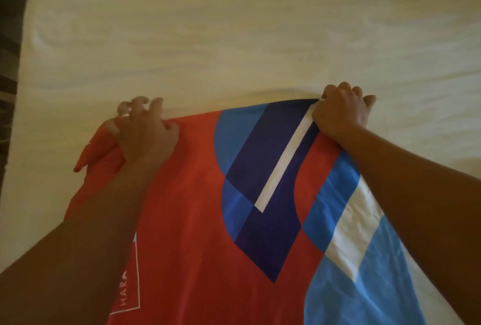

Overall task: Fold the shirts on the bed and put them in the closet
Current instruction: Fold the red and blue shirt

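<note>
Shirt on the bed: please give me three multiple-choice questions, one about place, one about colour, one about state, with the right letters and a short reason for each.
1. Where does the left hand hold the shirt?
A. far edge, red side
B. near hem
C. blue patch

2. Colour of the shirt under the right hand?
A. green
B. dark blue and white
C. yellow

3. State of the shirt on the bed?
A. in a neat square
B. rolled
C. spread out, held by both hands

Key: 1 A, fingers curl over the red far edge. 2 B, a white stripe on navy runs up to that grip. 3 C, it is stretched between both hands.

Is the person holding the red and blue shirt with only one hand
No, both hands grip the far edge of the red and blue patterned shirt: the left hand and the right hand.
</note>
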